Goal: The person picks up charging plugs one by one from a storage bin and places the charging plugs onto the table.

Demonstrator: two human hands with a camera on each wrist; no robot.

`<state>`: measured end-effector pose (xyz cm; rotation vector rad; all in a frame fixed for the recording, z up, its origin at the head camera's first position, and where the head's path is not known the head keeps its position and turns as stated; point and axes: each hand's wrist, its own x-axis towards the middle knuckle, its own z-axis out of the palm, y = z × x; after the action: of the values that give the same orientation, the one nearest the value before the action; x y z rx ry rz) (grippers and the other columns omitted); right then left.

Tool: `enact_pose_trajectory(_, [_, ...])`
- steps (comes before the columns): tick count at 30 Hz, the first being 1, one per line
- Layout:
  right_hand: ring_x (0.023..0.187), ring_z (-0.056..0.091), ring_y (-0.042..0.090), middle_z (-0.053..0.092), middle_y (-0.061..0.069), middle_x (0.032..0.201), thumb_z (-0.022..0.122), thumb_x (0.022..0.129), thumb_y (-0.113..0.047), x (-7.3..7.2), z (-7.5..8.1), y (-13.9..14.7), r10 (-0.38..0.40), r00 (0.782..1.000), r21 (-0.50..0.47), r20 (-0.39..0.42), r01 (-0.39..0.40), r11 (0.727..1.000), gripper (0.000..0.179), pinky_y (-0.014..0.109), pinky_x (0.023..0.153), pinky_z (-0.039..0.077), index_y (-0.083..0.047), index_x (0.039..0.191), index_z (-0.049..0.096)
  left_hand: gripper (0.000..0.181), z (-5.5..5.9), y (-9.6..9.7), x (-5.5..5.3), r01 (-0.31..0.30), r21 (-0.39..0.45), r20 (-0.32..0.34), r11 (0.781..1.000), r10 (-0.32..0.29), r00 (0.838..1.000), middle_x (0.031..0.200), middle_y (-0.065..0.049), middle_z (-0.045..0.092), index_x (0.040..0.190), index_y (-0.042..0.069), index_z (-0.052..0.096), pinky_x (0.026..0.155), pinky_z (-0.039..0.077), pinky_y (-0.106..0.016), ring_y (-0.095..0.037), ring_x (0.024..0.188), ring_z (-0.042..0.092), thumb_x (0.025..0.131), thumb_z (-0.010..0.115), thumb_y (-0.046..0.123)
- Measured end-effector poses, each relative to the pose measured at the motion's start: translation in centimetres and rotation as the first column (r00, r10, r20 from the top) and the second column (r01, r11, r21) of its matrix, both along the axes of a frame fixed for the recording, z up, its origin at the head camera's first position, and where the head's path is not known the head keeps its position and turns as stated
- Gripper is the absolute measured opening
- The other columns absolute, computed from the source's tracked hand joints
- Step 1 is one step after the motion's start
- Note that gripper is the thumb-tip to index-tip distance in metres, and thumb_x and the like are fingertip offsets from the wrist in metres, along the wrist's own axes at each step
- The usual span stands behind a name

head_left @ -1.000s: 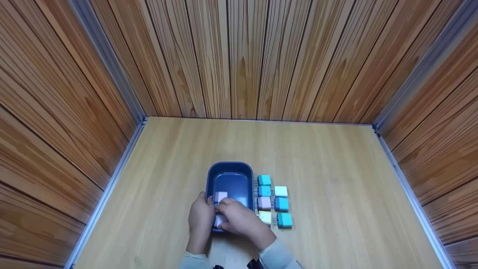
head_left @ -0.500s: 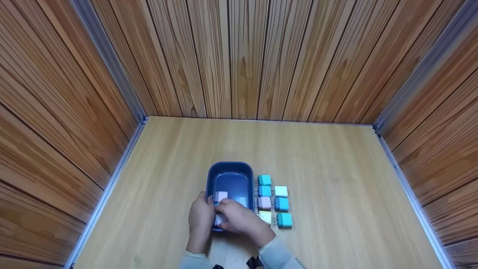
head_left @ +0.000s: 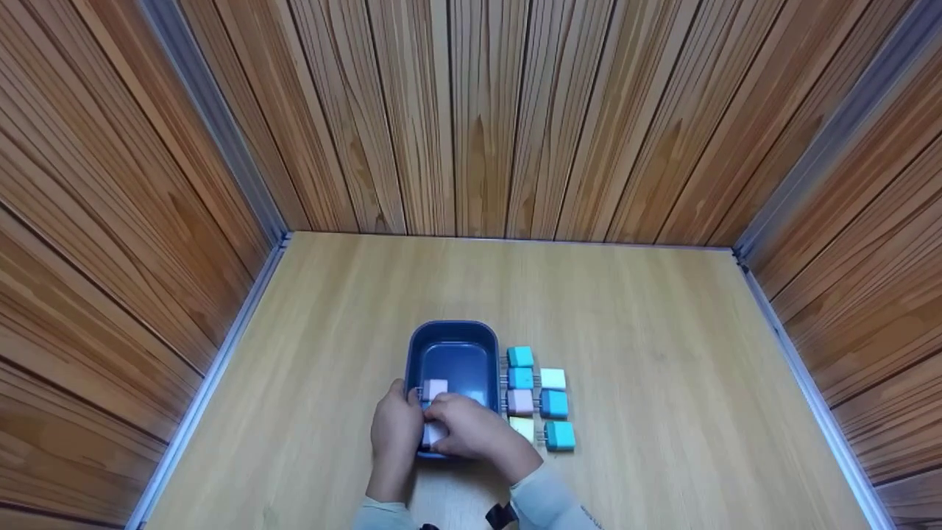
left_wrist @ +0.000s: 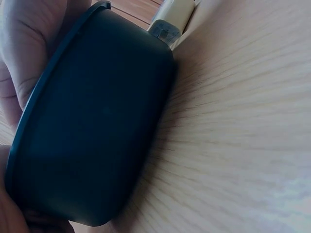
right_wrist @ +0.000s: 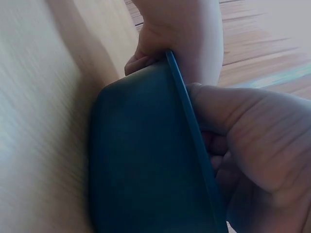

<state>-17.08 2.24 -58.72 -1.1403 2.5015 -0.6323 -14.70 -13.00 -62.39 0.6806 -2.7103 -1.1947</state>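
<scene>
Virtually unmoved since the earlier frame, your left hand (head_left: 397, 425) grips the side of the blue tray (head_left: 462, 359) on the worktop (head_left: 625, 309), your equally still right hand (head_left: 475, 430) reaches in over pink plugs (head_left: 436, 389), its hold too hidden to tell, and other plugs (head_left: 554, 404) lie just beside the tray.

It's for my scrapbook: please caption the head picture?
Left hand grips a blue tray, right hand reaches inside, colorful pronged blocks alongside.

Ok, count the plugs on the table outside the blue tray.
7 visible, right of the tray. Left column, far to near: teal plug, blue plug, pink plug, yellow plug. Right column: white plug, second blue plug, second teal plug. The right arm may hide more.
</scene>
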Motion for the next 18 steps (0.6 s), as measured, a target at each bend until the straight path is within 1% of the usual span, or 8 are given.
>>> enact_pose_trajectory(4, [0.09,0.056,0.005,0.068,-0.007,0.107,0.079,0.086,-0.022,-0.3,0.0,0.2,0.005,1.0,-0.028,0.02,-0.004,1.0,0.037,0.024,0.084,0.051,-0.017,0.122,0.074,0.012,0.0,0.0,-0.1,0.001,0.001,0.004,1.0,-0.001,1.0,0.088,-0.011,0.068,0.101,0.008,0.063,0.063,0.046,-0.044,-0.027,0.077,0.064,0.101,0.056,0.018])
enact_pose_trajectory(10, [0.096,0.057,0.004,0.067,-0.009,0.115,0.078,0.087,-0.023,-0.3,0.8,0.8,-0.02,0.995,-0.008,0.093,0.02,1.0,0.042,0.026,0.09,0.052,-0.021,0.129,0.071,0.015,-0.1,0.0,-0.1,-0.002,0.011,0.014,1.0,0.002,1.0,0.094,-0.014,0.071,0.107,0.006,0.064,0.067,0.048,-0.047,-0.029,0.083,0.066,0.102,0.057,0.018])
enact_pose_trajectory(15, [0.105,0.058,0.006,0.066,-0.008,0.125,0.077,0.09,-0.024,-0.4,1.6,1.6,-0.066,0.988,0.027,0.138,0.062,0.998,0.042,0.033,0.099,0.051,-0.019,0.131,0.069,0.025,0.0,0.1,-0.2,-0.003,0.038,0.057,0.999,0.001,0.998,0.11,-0.017,0.072,0.121,0.004,0.063,0.078,0.053,-0.051,-0.03,0.093,0.068,0.105,0.054,0.019])
enact_pose_trajectory(18, [0.107,0.057,0.007,0.065,-0.009,0.126,0.077,0.091,-0.025,-0.5,1.9,2.1,-0.106,0.981,0.04,0.16,0.101,0.994,0.043,0.036,0.101,0.051,-0.02,0.133,0.068,0.033,0.0,0.1,-0.2,-0.007,0.057,0.078,0.998,0.002,0.997,0.122,-0.019,0.07,0.131,0.002,0.061,0.087,0.054,-0.053,-0.033,0.106,0.069,0.106,0.052,0.021])
